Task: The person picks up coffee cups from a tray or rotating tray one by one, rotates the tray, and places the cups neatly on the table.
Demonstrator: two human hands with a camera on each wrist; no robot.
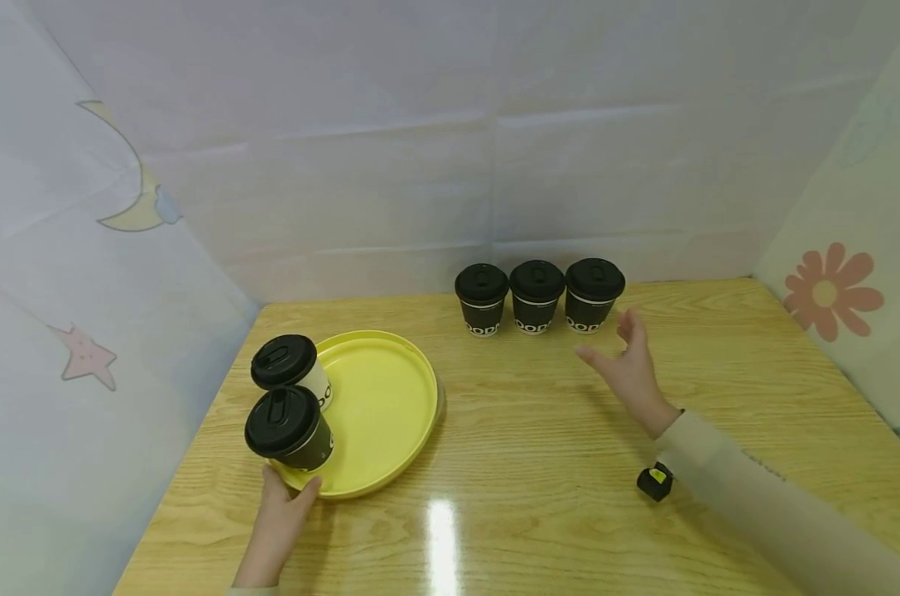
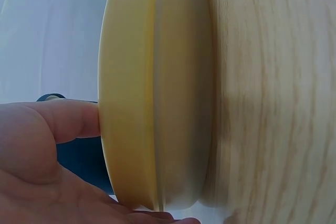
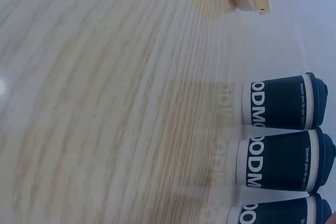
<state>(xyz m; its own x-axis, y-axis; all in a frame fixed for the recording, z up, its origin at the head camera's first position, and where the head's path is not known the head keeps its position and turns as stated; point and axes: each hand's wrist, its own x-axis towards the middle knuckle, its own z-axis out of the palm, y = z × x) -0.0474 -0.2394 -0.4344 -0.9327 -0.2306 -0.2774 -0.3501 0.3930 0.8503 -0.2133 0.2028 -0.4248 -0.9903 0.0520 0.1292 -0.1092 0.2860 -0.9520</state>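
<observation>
A round yellow tray stands on the left of the table. On its left side are two lidded paper coffee cups: a dark one in front, and another with a pale side behind it. My left hand holds the tray's near left rim, thumb on the edge, fingers along the outer wall. My right hand reaches over the table, thumb and fingers spread and holding nothing. It is just short of the rightmost dark cup, whose base lies low in the right wrist view.
Left of that cup, two matching lidded cups, a middle one and a left one, stand in a row near the back wall. A small black object with a yellow patch lies beside my right sleeve. Printed cloth walls enclose the table.
</observation>
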